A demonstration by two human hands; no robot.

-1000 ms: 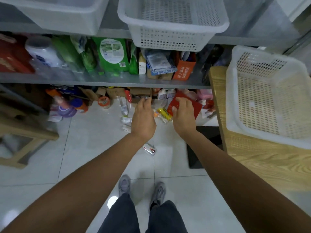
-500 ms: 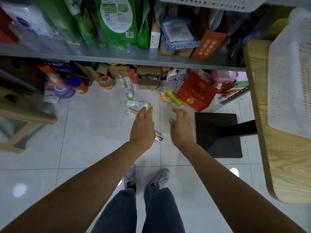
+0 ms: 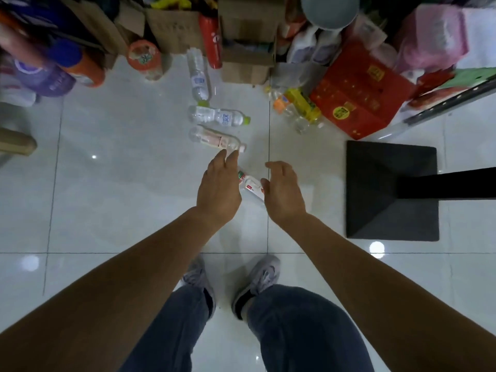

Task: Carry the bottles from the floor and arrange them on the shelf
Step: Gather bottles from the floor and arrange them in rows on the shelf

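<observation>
Down on the floor [image 3: 107, 183], bottles lie on their sides near my feet.

Both my hands are open and hold nothing: left hand [image 3: 218, 187] by the pink-label bottle [image 3: 214, 139], right hand [image 3: 284, 190] by the small red-label bottle [image 3: 249, 185]. They look light, smooth and squashy, so I would grab each around its middle.

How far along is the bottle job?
Nothing visibly done: the shelf is out of frame and no bottle is held. In hand: left hand and right hand, both open, reach down on either side of the small red-and-white bottle lying on the floor. Left: that one, the pink-label bottle, green-cap bottle, clear bottle and yellow-label bottle all lie on the tiles.
</observation>
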